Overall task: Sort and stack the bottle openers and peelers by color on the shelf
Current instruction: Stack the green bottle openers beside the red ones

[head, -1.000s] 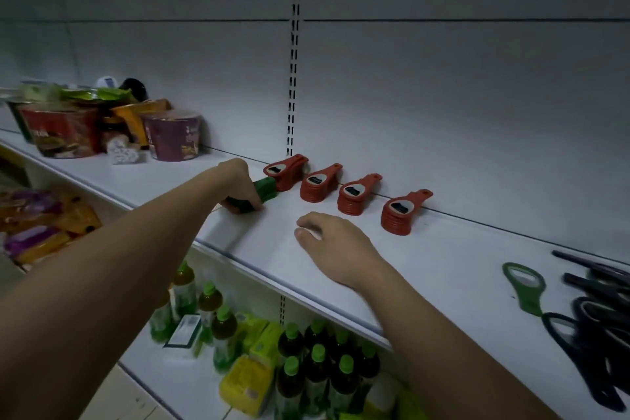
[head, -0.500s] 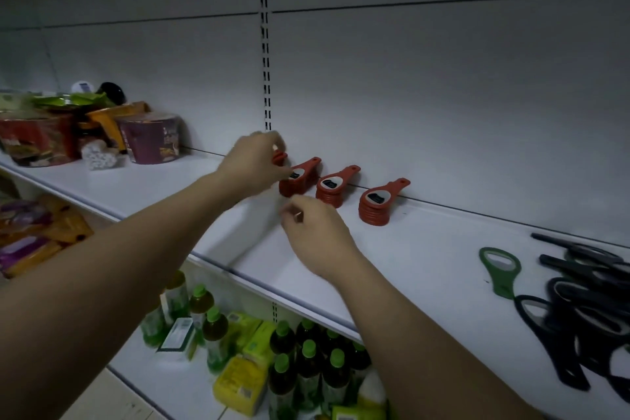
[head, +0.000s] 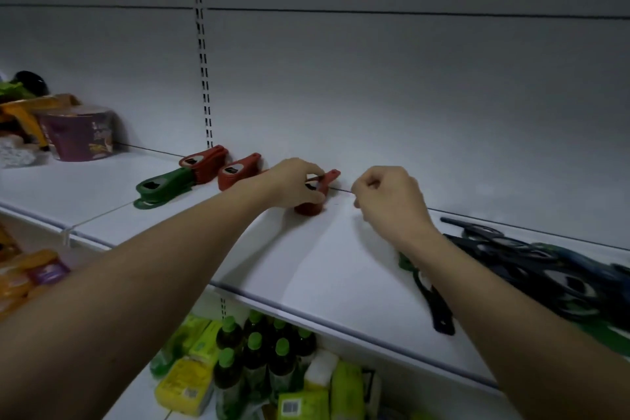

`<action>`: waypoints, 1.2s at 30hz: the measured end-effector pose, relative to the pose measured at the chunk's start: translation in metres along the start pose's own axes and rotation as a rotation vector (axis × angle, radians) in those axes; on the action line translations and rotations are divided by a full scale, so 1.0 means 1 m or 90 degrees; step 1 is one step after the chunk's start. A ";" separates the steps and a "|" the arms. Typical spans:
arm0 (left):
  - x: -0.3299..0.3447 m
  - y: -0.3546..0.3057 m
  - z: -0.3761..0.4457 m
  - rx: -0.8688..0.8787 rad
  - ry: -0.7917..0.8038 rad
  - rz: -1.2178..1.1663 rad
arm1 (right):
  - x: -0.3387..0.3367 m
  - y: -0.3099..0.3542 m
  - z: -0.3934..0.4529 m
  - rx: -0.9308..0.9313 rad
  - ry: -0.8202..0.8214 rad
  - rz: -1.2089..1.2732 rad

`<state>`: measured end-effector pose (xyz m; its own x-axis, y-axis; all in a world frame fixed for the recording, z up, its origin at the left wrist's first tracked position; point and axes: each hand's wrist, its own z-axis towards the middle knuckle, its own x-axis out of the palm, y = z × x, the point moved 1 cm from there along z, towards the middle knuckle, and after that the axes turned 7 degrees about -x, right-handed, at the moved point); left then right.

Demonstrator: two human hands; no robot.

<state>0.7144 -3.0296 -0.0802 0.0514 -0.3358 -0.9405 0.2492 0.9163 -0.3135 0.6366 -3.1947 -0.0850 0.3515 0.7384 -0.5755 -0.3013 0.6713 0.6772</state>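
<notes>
Red bottle openers stand in small stacks along the back of the white shelf (head: 341, 266): one stack (head: 206, 164) at the left and a second (head: 238, 172) beside it. My left hand (head: 293, 184) grips the top of a third red stack (head: 312, 206), its handle pointing at the back wall. A green stack (head: 163, 184) lies in front of the leftmost red one. My right hand (head: 388, 198) hovers just right of the gripped stack, fingers curled, nothing visible in it. Black openers and peelers (head: 518, 259) lie heaped at the right. A green opener (head: 405, 264) shows under my right wrist.
Instant-noodle cups (head: 80, 133) and snack packs crowd the shelf's far left. A single black tool (head: 439, 314) lies near the shelf's front edge. The shelf below holds green-capped bottles (head: 255, 348) and yellow packs (head: 184, 385). A slotted upright (head: 203, 54) runs up the back wall.
My left hand has moved right from the leftmost red stack to another red stack and grips it. The green stack now lies on the shelf. My right hand lifted and curled.
</notes>
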 end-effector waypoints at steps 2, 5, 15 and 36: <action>-0.001 -0.004 0.000 -0.014 -0.013 0.033 | -0.022 -0.015 0.003 0.015 -0.004 -0.025; -0.005 -0.019 -0.008 0.014 -0.114 0.044 | -0.058 -0.035 0.004 0.026 0.032 -0.066; 0.044 -0.138 0.004 0.192 -0.027 -0.274 | -0.154 -0.069 -0.015 0.008 0.416 -0.324; 0.042 -0.107 0.005 0.066 0.353 -0.187 | -0.189 -0.132 0.002 -0.041 0.316 -0.123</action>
<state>0.6948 -3.1433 -0.0855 -0.5348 -0.3809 -0.7543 0.2712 0.7680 -0.5802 0.6119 -3.4231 -0.0643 -0.0504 0.5320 -0.8453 -0.3323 0.7892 0.5165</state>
